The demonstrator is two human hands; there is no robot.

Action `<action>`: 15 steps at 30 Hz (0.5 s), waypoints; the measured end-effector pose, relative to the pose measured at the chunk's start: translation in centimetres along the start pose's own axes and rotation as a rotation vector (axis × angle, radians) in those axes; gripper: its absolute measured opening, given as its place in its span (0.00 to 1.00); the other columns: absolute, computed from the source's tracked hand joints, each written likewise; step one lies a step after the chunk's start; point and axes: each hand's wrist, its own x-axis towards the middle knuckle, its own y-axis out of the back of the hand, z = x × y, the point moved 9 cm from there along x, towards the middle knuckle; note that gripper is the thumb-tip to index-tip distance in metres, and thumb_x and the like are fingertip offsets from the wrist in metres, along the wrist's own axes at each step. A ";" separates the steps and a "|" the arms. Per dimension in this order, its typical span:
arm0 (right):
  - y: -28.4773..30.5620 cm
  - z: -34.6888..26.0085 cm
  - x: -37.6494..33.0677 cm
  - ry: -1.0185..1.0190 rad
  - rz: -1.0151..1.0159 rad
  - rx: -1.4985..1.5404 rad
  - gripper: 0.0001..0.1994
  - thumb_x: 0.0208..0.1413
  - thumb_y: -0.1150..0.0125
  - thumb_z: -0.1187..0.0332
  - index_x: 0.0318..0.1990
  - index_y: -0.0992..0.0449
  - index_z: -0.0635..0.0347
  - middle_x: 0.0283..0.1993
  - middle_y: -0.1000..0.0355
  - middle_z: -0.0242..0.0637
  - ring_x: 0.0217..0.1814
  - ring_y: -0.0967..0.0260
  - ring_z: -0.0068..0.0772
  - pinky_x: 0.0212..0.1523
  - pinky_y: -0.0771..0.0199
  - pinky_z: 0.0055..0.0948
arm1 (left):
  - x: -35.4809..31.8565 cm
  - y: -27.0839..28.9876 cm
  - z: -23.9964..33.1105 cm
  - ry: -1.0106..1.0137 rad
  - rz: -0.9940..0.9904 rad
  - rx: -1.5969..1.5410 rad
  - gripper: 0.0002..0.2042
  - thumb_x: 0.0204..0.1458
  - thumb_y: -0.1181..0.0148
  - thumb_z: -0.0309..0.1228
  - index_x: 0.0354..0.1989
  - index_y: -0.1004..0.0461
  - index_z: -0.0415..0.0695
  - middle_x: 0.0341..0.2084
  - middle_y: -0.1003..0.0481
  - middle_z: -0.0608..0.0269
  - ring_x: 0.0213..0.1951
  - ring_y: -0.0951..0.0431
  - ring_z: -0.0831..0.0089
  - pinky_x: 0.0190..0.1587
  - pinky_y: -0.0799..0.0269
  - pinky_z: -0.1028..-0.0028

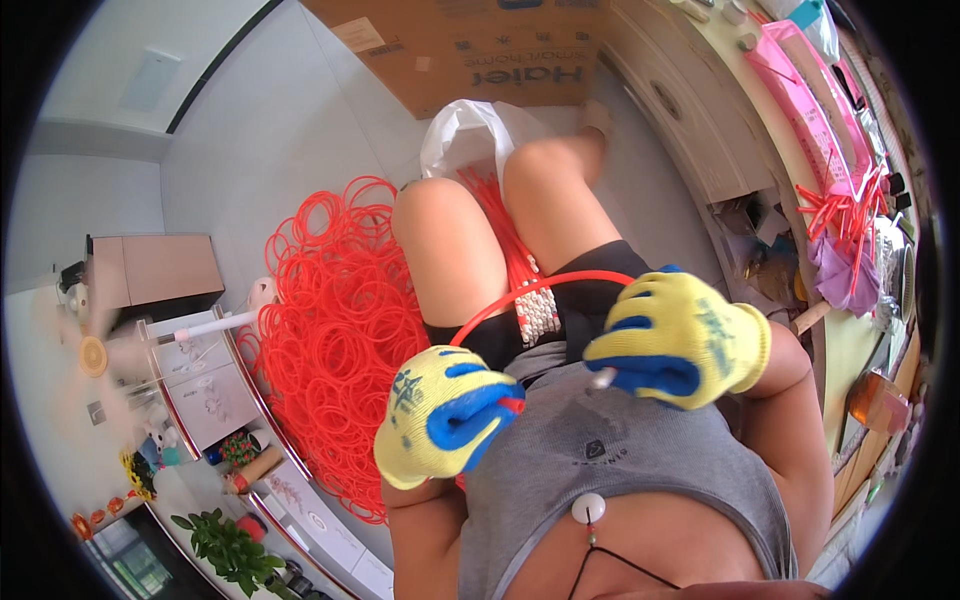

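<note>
My left hand (445, 415), in a yellow knit glove with a blue coated palm, is closed round one end of a red flexible tube (550, 280). A short red end sticks out past its thumb. My right hand (685, 340), gloved the same way, grips the other end, and a small white tip (602, 378) shows beside its fingers. Between the two hands the tube bends in an arc above my lap. A bundle of red tubes (500, 225) with white ends (538, 312) lies between my thighs. The palms hide how the tube is held.
A big heap of red tube rings (340, 330) covers the floor at my left. Beyond my knees are a white plastic bag (475, 130) and a large cardboard box (470, 60). On the right, a counter (770, 110) carries pink packages (800, 110) and more red tubes (845, 205).
</note>
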 end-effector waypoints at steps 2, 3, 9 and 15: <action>-1.6 0.0 0.2 -0.024 0.028 -0.103 0.15 0.49 0.31 0.63 0.45 0.19 0.54 0.39 0.22 0.37 0.37 0.22 0.44 0.38 0.24 0.38 | 0.3 -0.9 0.3 -0.036 0.101 0.079 0.13 0.38 0.27 0.25 0.36 0.18 0.44 0.31 0.19 0.60 0.33 0.20 0.54 0.36 0.26 0.60; -2.1 0.1 0.6 -0.050 0.017 -0.121 0.14 0.50 0.32 0.61 0.44 0.19 0.52 0.38 0.23 0.36 0.35 0.23 0.42 0.36 0.25 0.37 | 0.2 -1.3 0.3 -0.016 0.117 0.100 0.12 0.40 0.27 0.24 0.35 0.19 0.44 0.31 0.19 0.59 0.32 0.20 0.55 0.36 0.26 0.59; -3.7 0.0 1.0 -0.100 -0.035 -0.261 0.14 0.50 0.33 0.59 0.44 0.18 0.51 0.36 0.24 0.34 0.31 0.24 0.38 0.32 0.26 0.36 | -0.2 -2.2 0.0 0.087 0.118 0.182 0.11 0.40 0.30 0.25 0.36 0.17 0.43 0.32 0.19 0.55 0.34 0.20 0.52 0.39 0.25 0.59; -4.9 0.3 1.1 -0.105 -0.067 -0.363 0.17 0.46 0.33 0.60 0.44 0.19 0.54 0.37 0.22 0.34 0.31 0.24 0.37 0.32 0.26 0.34 | -0.4 -3.0 -0.7 0.116 0.097 0.207 0.11 0.41 0.32 0.25 0.36 0.17 0.42 0.32 0.19 0.54 0.35 0.20 0.50 0.41 0.24 0.58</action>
